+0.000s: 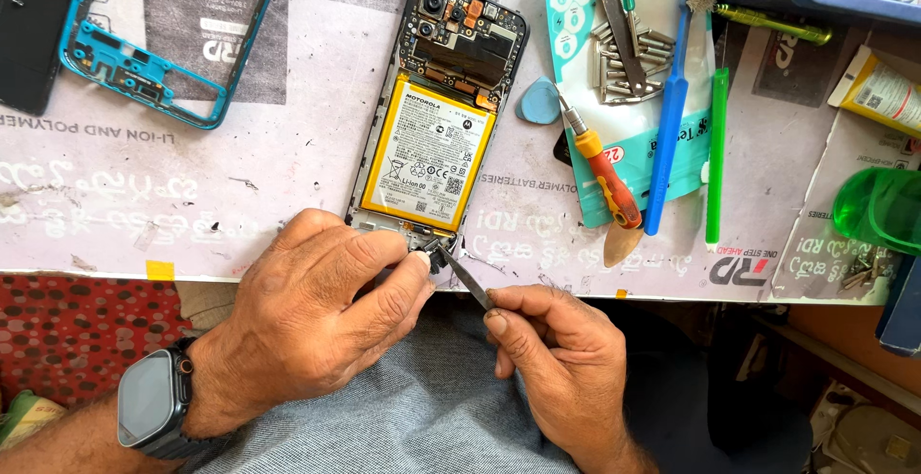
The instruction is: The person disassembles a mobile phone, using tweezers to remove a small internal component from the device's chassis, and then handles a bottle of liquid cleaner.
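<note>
Phone's (436, 119) bottom edge — behind hands

A yellow battery (429, 151) is seen in the black opened phone (438, 109). A turquoise frame (144, 71), a blue toothbrush (672, 109), a green stick (716, 153) and an orange-handled screwdriver (604, 175) are shown; the cloth (77, 325) appears red with dark spots.

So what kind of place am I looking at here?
Most likely a phone repair bench. An opened smartphone with a yellow battery lies on the paper-covered worktop, the right hand works metal tweezers at its lower end, and an orange-handled screwdriver lies nearby.
</note>
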